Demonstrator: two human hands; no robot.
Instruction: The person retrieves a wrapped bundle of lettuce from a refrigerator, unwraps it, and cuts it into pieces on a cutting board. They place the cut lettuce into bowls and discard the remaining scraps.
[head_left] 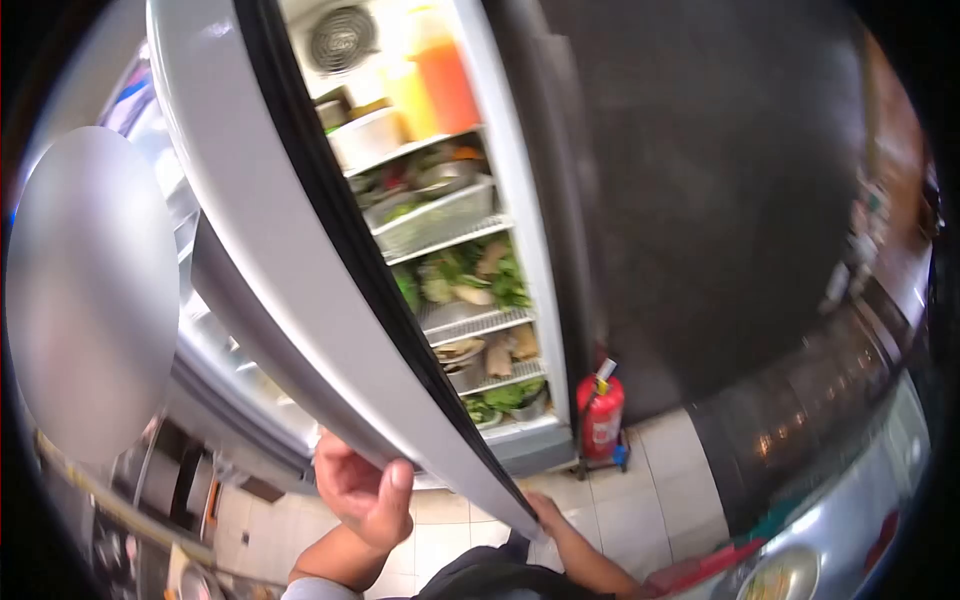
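The left hand (365, 490) is half curled at the near edge of the fridge door (300, 260), thumb raised; how firmly it grips, I cannot tell. The right hand (542, 512) meets the door's lower far end, its fingers partly hidden, so its grip is unclear too. The one door stands ajar between the hands, leaving a gap beyond its black seal (345, 215). Ahead of the right hand, four shelves (480, 326) show. One fire extinguisher (602, 420) stands past that hand, with floor tiles (660, 465) between.
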